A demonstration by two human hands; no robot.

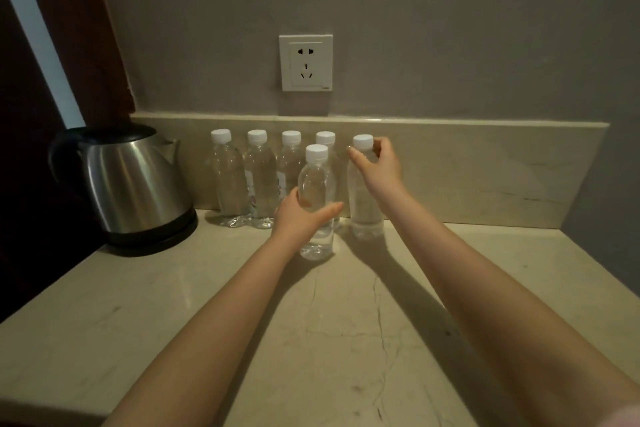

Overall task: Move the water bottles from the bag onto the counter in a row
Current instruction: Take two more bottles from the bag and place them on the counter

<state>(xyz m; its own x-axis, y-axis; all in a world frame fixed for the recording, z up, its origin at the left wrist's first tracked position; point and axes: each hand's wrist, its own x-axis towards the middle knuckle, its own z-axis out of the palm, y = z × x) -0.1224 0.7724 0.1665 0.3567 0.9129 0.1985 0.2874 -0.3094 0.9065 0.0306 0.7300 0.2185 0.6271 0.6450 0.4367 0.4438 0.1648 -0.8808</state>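
Several clear water bottles with white caps stand in a row (pixel 258 177) against the backsplash on the pale marble counter (pixel 173 288). My left hand (pixel 301 215) grips the middle of one bottle (pixel 317 184) that stands a little in front of the row. My right hand (pixel 379 166) holds the neck of the bottle at the row's right end (pixel 363 208), fingers around it just under the cap. No bag is in view.
A steel electric kettle (pixel 135 184) with a black handle and base stands at the counter's left rear. A white wall socket (pixel 306 62) sits above the row. The counter ends at a wall on the right and a dark edge on the left.
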